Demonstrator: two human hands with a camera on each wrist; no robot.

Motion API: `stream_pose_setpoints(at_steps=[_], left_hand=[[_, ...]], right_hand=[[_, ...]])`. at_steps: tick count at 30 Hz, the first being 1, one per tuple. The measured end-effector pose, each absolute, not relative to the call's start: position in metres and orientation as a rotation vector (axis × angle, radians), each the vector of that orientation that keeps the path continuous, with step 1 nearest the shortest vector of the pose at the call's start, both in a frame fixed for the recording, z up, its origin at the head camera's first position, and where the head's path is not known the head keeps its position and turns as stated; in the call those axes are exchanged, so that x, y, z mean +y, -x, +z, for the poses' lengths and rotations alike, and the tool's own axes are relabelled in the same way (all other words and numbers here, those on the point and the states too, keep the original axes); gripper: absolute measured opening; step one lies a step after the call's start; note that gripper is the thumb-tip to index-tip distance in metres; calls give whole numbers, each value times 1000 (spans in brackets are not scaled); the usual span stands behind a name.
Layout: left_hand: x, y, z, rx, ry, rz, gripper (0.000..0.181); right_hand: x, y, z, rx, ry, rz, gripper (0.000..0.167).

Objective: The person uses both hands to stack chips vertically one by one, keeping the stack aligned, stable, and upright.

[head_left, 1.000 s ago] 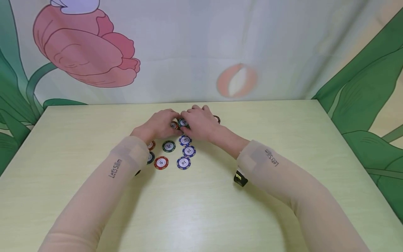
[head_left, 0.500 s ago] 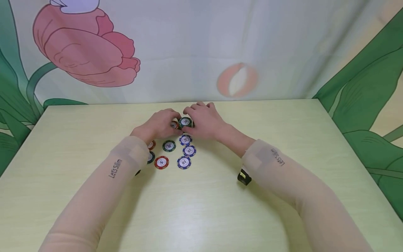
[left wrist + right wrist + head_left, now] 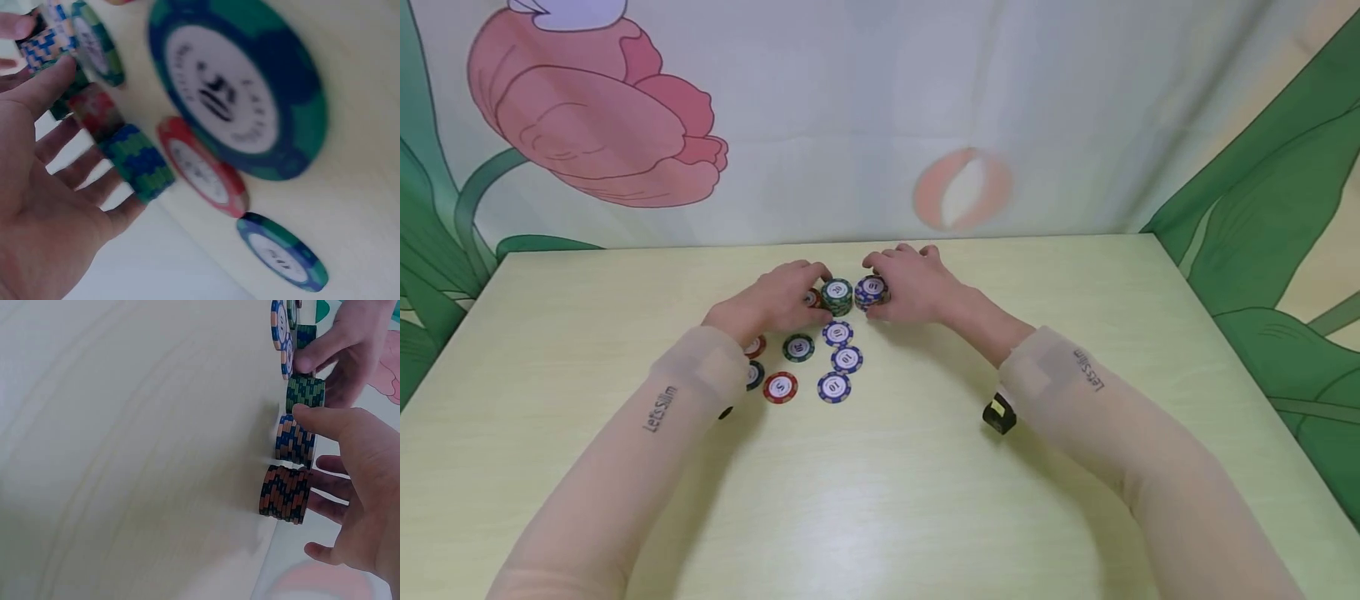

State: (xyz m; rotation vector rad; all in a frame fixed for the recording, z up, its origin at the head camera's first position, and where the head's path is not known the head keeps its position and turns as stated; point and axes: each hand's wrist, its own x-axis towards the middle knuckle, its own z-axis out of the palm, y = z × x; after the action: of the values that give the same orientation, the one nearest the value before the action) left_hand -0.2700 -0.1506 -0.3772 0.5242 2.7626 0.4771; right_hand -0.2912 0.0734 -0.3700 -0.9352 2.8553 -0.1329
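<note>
Several stacks of poker chips stand in a row near the table's far edge. My left hand (image 3: 775, 298) holds the stack of green chips (image 3: 837, 297), thumb in front and index finger behind. In the left wrist view, its other fingers lie behind a red stack (image 3: 97, 112) and a blue-green stack (image 3: 139, 161). Beside it, my right hand (image 3: 921, 285) grips the stack of blue chips (image 3: 871, 292) between thumb and fingers. A black-and-orange stack (image 3: 284, 495) is by the right fingers in the right wrist view; the right hand hides it in the head view.
Loose chips lie flat in front of the stacks: three blue chips including one (image 3: 834, 387) nearest me, a green chip (image 3: 798, 347) and a red chip (image 3: 780, 387). More lie partly behind the left wrist. A printed curtain (image 3: 820, 125) hangs behind the table (image 3: 880, 500).
My right hand has moved right, from around the green stack to the blue stack, which has come into view. The left hand stays nearly still. The black-and-orange stack has become hidden in the head view.
</note>
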Motion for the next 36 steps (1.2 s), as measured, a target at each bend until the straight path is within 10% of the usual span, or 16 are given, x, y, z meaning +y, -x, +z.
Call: stream_pose_setpoints(at_steps=[13, 36], left_hand=[[-141, 230, -343, 2831, -574, 376, 22], [-105, 178, -354, 2698, -655, 85, 39]], right_hand=[[81, 293, -366, 2803, 909, -284, 55], [81, 296, -374, 2797, 915, -370, 50]])
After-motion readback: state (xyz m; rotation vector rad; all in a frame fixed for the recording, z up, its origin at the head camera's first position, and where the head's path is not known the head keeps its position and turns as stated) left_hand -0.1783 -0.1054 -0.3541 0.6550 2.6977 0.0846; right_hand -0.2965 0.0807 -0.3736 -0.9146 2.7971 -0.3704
